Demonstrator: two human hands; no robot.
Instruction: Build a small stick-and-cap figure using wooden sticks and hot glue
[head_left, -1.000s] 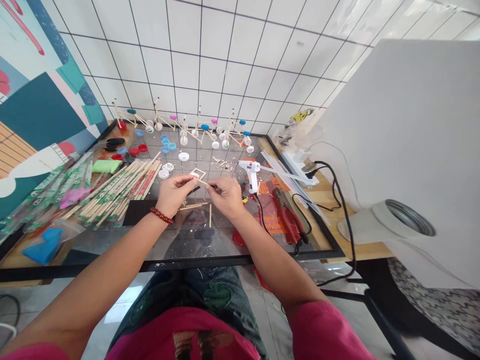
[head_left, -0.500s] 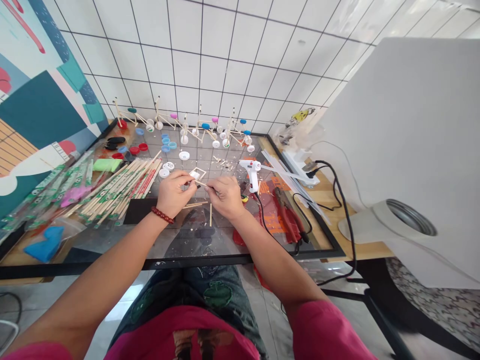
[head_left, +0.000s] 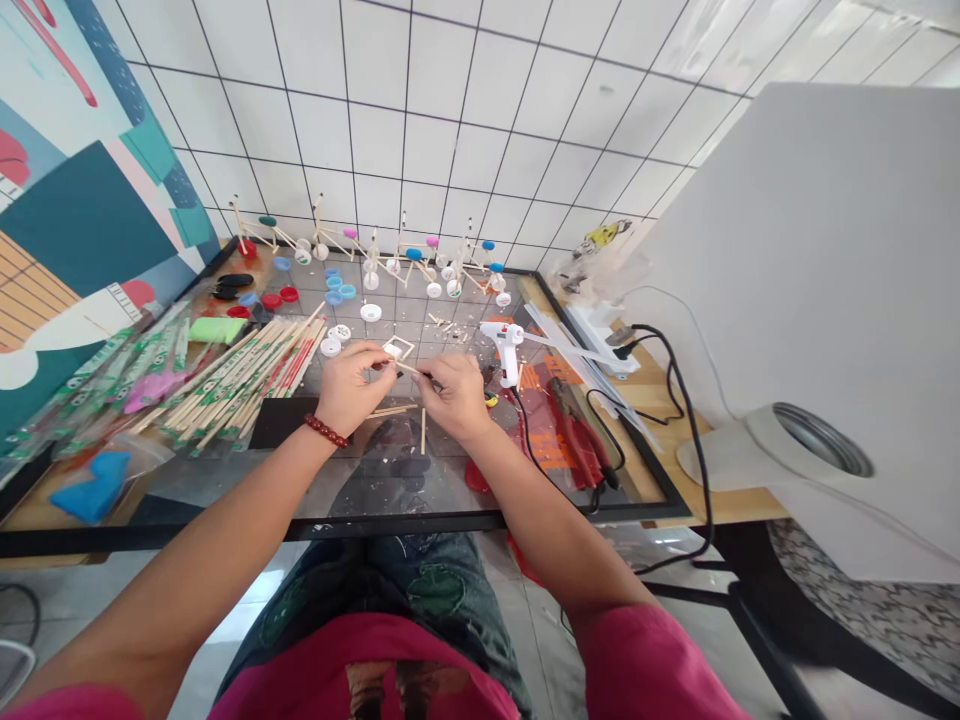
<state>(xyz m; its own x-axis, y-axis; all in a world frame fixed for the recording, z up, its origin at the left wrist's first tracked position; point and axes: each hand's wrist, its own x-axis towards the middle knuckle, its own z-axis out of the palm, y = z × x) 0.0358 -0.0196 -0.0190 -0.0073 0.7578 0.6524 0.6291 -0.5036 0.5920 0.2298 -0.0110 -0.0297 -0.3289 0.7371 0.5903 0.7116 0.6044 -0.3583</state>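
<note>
My left hand (head_left: pixel 351 385), a red bead bracelet on its wrist, pinches one end of a thin wooden stick (head_left: pixel 403 368) above the glass table (head_left: pixel 360 490). My right hand (head_left: pixel 454 393) pinches the stick's other end, so the two hands almost touch. Just beyond the fingers a small square frame of sticks (head_left: pixel 398 347) lies on the glass. Loose short sticks (head_left: pixel 422 430) lie under and between my hands. A white glue gun (head_left: pixel 504 343) stands just right of my right hand.
Bundles of wrapped chopsticks (head_left: pixel 225 375) lie at the left. Coloured bottle caps (head_left: pixel 281 293) and several stick-and-cap models (head_left: pixel 409 258) line the back by the tiled wall. Red pliers (head_left: pixel 574 430), a black cord (head_left: pixel 686 420) and a power strip (head_left: pixel 600 335) sit at the right.
Both hands have moved slightly closer together and a little lower over the stick; otherwise nothing on the table has moved.
</note>
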